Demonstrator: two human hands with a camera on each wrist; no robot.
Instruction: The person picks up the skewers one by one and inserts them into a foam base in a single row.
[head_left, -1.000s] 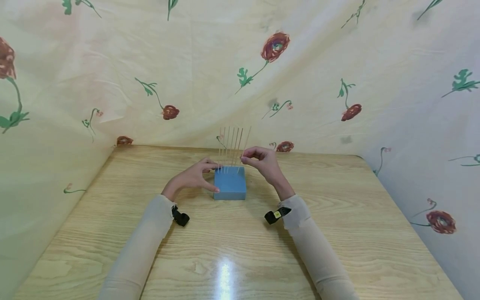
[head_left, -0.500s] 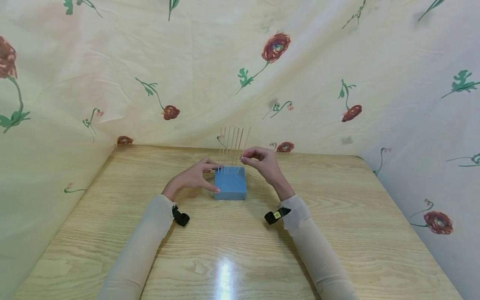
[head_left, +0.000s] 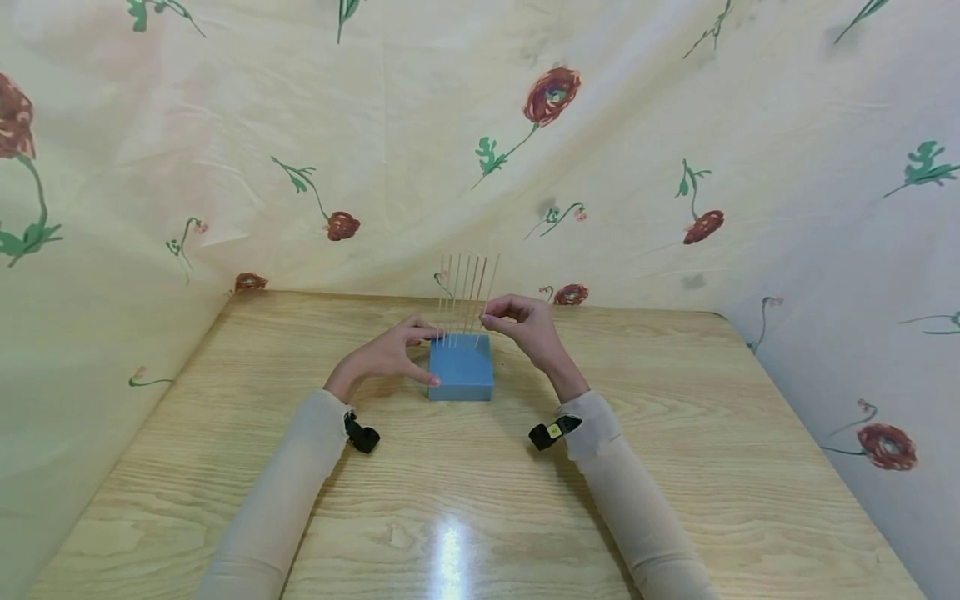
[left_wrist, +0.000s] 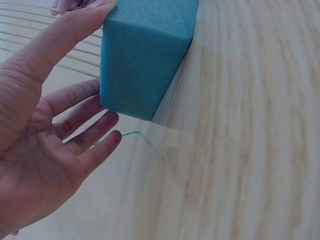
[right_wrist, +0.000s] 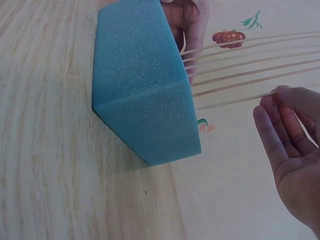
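A blue foam block [head_left: 460,368] stands on the table, with a row of thin wooden sticks [right_wrist: 240,63] upright in its top near the far edge. My left hand [head_left: 381,352] holds the block's left side, thumb at the near edge and fingers at the far edge. In the left wrist view, the thumb [left_wrist: 60,40] touches one corner of the block, and the other fingers are spread. My right hand [head_left: 531,327] pinches the rightmost stick [right_wrist: 232,103] between thumb and index finger, above the block. This stick leans right, its lower end at the block's top; how deep it sits cannot be seen.
The wood-grain table [head_left: 465,475] reaches back to a floral cloth [head_left: 420,167] hanging behind it and at both sides. Black straps with small devices sit on both wrists. A tiny dark speck [right_wrist: 145,192] lies on the table by the block.
The top of the pinched stick has tilted very slightly left, so it leans a little less. Both hands and the block stay almost still.
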